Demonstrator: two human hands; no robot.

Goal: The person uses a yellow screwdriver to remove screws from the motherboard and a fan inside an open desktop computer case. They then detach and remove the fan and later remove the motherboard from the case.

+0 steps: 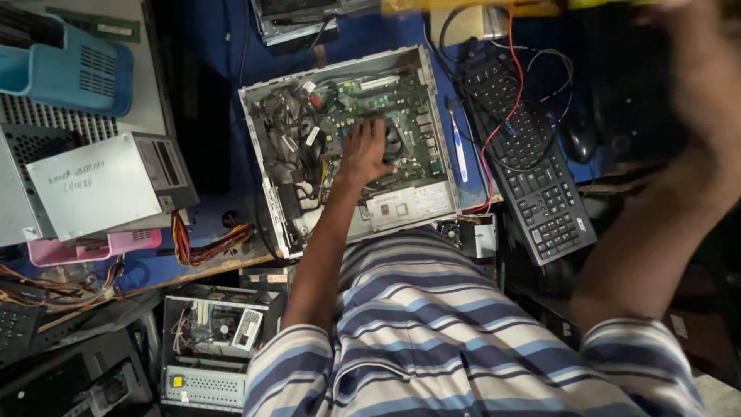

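An open grey computer case [262,154] lies on the blue table, its green motherboard [386,93] exposed among bundled cables. My left hand [364,150] rests inside the case, fingers spread on the board beside a dark round cooler [394,143]. My right arm rises blurred at the right; its hand [679,15] is at the top edge near a yellow object [463,8], and I cannot tell whether it grips it. My striped shirt fills the bottom.
A black keyboard [532,177], a black mouse [579,139], red and black wires and a white-blue toothbrush [458,147] lie right of the case. A grey power supply [108,185], blue basket [69,69] and pink tray stand left. Another opened unit [216,328] sits below.
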